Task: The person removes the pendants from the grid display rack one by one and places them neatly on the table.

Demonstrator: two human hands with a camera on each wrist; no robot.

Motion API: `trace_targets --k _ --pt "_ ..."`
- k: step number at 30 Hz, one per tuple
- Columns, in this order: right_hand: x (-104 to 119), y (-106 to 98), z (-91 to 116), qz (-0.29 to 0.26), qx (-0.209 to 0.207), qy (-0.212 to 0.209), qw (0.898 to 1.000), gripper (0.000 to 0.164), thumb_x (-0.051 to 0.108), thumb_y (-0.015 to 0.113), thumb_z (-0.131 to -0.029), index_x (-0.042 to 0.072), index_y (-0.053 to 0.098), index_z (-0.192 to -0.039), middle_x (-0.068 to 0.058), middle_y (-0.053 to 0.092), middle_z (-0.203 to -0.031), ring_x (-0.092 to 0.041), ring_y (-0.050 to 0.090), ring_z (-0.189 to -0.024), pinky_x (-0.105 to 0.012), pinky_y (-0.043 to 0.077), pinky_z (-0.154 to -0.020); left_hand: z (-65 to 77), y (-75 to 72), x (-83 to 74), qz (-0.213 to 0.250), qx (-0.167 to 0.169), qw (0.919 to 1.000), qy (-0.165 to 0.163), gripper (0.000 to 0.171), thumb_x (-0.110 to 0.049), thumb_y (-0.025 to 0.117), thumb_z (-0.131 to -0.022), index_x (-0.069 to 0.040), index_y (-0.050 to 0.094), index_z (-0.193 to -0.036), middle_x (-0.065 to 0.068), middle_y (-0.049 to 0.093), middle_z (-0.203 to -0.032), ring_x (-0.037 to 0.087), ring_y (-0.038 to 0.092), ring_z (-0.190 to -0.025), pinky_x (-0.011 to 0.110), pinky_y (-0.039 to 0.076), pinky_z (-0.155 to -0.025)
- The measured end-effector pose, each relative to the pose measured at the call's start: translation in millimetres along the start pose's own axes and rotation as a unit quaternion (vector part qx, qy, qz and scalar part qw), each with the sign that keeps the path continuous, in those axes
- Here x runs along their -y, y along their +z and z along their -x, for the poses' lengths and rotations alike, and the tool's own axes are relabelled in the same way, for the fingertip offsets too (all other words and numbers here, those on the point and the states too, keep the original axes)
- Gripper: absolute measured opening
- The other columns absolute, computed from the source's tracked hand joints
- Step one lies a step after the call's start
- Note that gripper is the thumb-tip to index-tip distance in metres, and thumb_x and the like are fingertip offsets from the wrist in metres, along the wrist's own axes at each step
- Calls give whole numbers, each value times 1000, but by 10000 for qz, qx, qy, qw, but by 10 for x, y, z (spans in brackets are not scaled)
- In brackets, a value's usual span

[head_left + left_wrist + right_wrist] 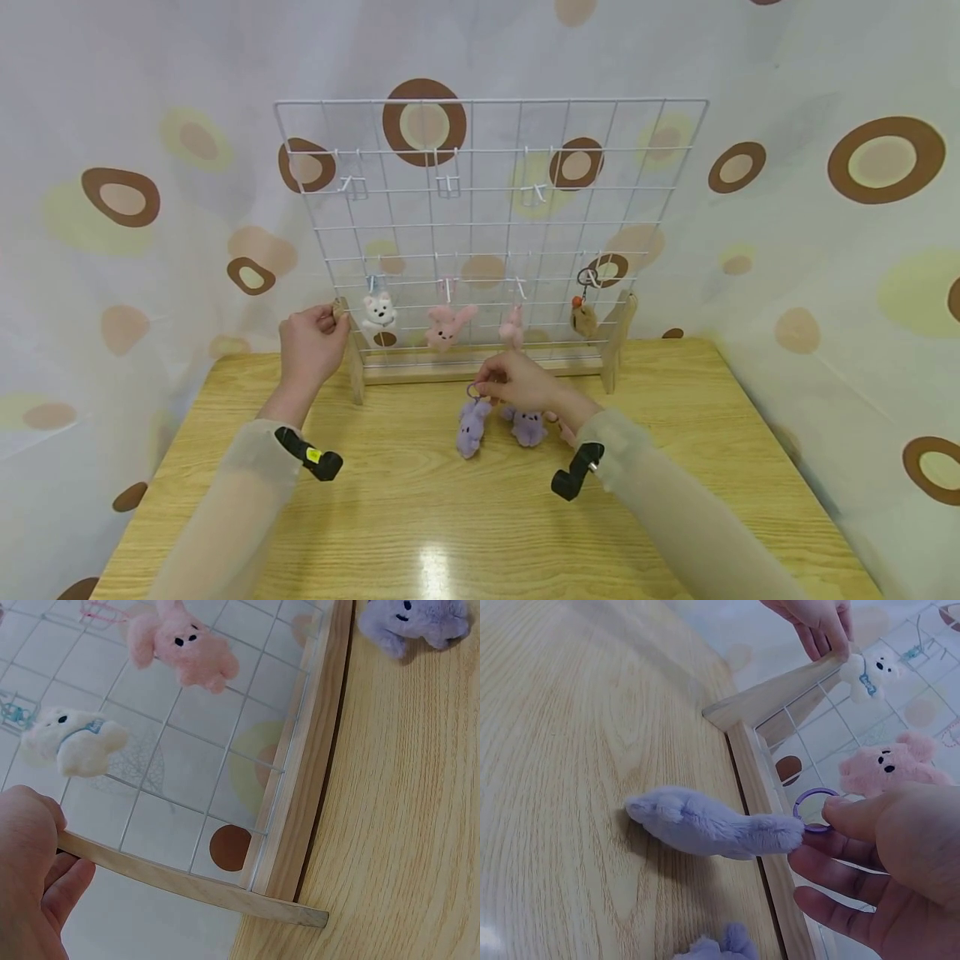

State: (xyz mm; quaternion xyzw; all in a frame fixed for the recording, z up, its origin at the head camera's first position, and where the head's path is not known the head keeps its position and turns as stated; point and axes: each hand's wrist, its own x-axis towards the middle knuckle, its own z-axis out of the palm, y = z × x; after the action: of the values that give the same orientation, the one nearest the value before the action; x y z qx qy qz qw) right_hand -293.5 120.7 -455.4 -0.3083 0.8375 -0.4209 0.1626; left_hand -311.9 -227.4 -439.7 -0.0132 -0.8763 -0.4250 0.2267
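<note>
My right hand (517,382) pinches the purple ring (815,810) of a purple plush keychain (697,821) between thumb and finger. The plush hangs from the ring, low over the table in front of the rack. My left hand (311,337) grips the top of the left wooden upright (172,882) of a white wire grid rack (491,223). On the rack's lower hooks hang a white plush dog (379,311), a pink plush (444,326), a second pink plush (512,327) and a brown plush (582,317).
Another purple plush (528,427) lies on the wooden table (360,517) below my right hand, with a pinkish one (566,431) partly hidden behind the wrist. Three upper hooks (447,185) on the grid hold no plush. A spotted cloth (787,83) hangs behind.
</note>
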Motion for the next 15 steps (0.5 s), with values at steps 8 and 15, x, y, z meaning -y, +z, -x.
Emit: trace_targets --k 8,15 --pt "-138 31 -37 131 -66 120 9998 11 1 64 -104 -5 74 -105 -13 74 -94 -26 73 -80 -33 62 -72 2 -1 3 -7 28 10000 -53 33 -13 67 -102 15 72 -119 29 74 -108 38 76 -101 48 62 -85" --pt "-260 60 -60 410 -283 234 9985 11 3 66 -104 -3 75 -104 -10 74 -91 -14 67 -74 -27 56 -67 -4 1 4 -88 -37 10000 9 33 -14 68 -102 14 73 -119 28 75 -106 38 76 -100 49 62 -85"
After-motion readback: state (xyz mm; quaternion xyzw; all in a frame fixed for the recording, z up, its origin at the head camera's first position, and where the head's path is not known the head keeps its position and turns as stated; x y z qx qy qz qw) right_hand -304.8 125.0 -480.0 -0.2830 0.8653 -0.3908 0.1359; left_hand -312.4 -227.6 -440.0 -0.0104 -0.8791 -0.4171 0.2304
